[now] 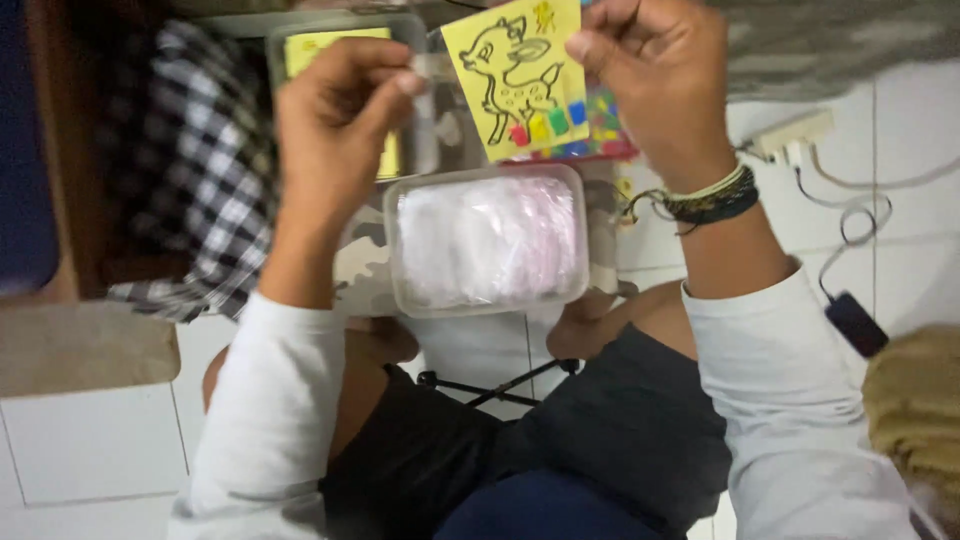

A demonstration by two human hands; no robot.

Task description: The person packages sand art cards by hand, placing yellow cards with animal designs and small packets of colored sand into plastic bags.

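Observation:
My right hand [650, 80], with woven bracelets on its wrist, holds up a yellow card [515, 75] printed with a deer outline and a row of small coloured squares along its lower edge. Just left of the card, my left hand [335, 110] pinches a small clear piece that looks like thin plastic film [432, 68]. Below both hands a clear tub [487, 240] full of transparent plastic bags rests on a camouflage cloth. Behind my left hand stands a second clear tub [345, 30] with more yellow cards inside.
A plaid cloth [195, 150] lies to the left. A white power strip [795, 135] with cables and a dark adapter [855, 322] sits on the white tiled floor at the right. Black tripod legs [500, 385] lie between my knees. A tan furry thing [915, 410] sits at the lower right.

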